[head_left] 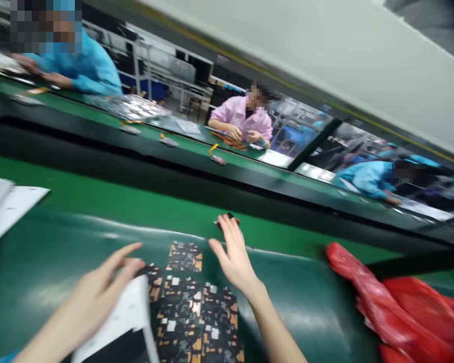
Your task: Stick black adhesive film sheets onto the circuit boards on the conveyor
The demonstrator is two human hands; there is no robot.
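My right hand (234,254) reaches forward with its fingers stretched out, over a small dark piece (230,218) on the green strip behind the mat. Its fingertips cover part of that piece, and a grip on it is not visible. To the left, my left hand (111,280) is slightly blurred, with fingers apart above a white sheet (113,317) that has a black area. Between my forearms, black-and-copper circuit boards (179,302) lie in rows on the dark green mat (298,297). A single board (184,256) sits at the far end.
Red plastic bags (393,307) lie on the right. White sheets (7,206) are stacked at the left edge. Beyond a dark ledge runs a green conveyor carrying small parts with orange tails (217,159). Several people work across it, one in a pink top (227,113).
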